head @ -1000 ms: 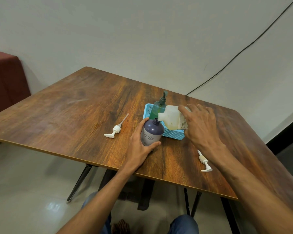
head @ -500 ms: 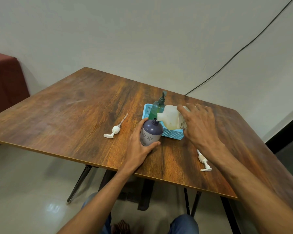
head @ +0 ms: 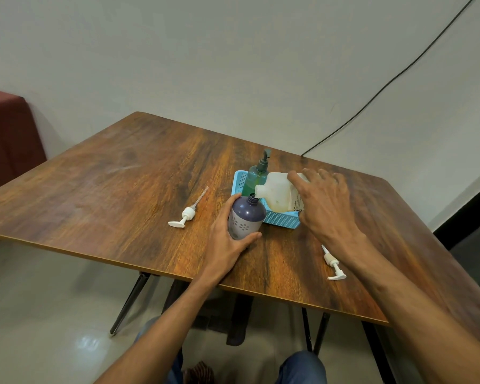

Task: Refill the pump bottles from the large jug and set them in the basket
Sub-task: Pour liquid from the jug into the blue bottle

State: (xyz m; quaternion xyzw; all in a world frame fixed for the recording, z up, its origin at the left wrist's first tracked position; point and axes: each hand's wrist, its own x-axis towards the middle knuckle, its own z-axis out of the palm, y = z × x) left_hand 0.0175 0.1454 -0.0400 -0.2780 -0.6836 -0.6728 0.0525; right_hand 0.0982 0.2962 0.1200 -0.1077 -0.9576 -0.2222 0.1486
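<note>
My left hand (head: 227, 242) grips a purple bottle (head: 245, 217) with white flower marks; it stands uncapped on the table in front of the blue basket (head: 281, 218). My right hand (head: 326, 206) holds the large cream jug (head: 277, 192) tipped on its side, its spout just above the purple bottle's open neck. A green pump bottle (head: 257, 174) with its pump fitted stands in the basket behind the jug. No stream of liquid can be made out.
A white pump head with its tube (head: 187, 213) lies on the table left of the bottle. A second white pump head (head: 333, 265) lies under my right forearm. The wooden table (head: 108, 189) edge runs close to me. A black cable hangs down the wall.
The view shifted slightly. Both hands, the tipped jug and the purple bottle keep the same pose.
</note>
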